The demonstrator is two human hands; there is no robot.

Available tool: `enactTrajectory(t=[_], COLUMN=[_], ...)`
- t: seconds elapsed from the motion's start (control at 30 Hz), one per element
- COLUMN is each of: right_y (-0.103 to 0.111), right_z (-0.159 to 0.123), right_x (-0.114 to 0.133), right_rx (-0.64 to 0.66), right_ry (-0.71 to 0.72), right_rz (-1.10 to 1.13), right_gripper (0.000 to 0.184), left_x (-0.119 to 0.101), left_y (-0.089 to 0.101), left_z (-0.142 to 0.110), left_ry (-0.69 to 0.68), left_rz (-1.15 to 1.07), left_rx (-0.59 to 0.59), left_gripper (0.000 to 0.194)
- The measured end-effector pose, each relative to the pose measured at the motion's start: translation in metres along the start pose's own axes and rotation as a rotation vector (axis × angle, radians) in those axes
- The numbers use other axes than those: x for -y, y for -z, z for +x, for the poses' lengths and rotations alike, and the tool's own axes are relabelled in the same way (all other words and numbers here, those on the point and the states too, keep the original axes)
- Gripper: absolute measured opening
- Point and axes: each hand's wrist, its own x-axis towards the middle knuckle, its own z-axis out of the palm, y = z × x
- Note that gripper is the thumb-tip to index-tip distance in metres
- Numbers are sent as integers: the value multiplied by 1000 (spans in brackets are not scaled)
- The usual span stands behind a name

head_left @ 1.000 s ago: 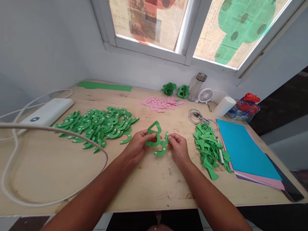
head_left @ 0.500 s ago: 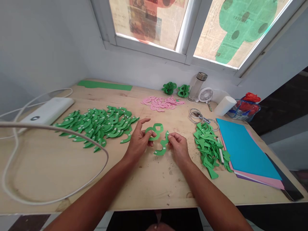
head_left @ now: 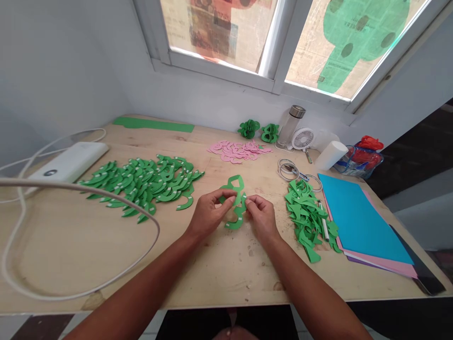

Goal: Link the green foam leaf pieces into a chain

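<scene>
My left hand (head_left: 208, 215) and my right hand (head_left: 261, 217) meet over the middle of the wooden table (head_left: 219, 274). Both pinch a green paper cutout (head_left: 234, 184), a looped, curved shape, with its top loop sticking up between the fingertips and a curved end (head_left: 233, 224) hanging below. The left thumb and fingers close on the left side, and the right fingers close on the right. A large pile of similar green curved cutouts (head_left: 148, 182) lies to the left of my hands. A heap of green scraps (head_left: 306, 215) lies to the right.
Pink cutouts (head_left: 237, 151) and two green paper flowers (head_left: 258, 131) lie at the back. A bottle (head_left: 290, 126), small fan (head_left: 302, 139), white roll (head_left: 331, 155), scissors (head_left: 293, 171) and blue and pink sheets (head_left: 357, 222) fill the right. A white device (head_left: 67, 163) and cable (head_left: 71, 193) lie left.
My left hand opened its fingers briefly, then closed again on the green cutout and brought it against the piece held by my right hand. The right hand stayed put.
</scene>
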Motion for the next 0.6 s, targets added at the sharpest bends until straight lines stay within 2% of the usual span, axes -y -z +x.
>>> enactTrajectory(t=[0.43, 0.5, 0.6], right_y=[-2, -2, -2], right_z=[-5, -6, -9], right_x=[2, 5, 11], right_rx=[63, 31, -65], right_ry=[79, 127, 298], right_rz=[-213, -284, -436], right_gripper=[17, 16, 13], left_x=[2, 2, 2], left_y=[-3, -3, -2], left_z=[-3, -3, -2], left_ry=[-46, -47, -55], left_rz=[-2, 12, 36], left_rx=[47, 42, 7], left_gripper=[15, 15, 14])
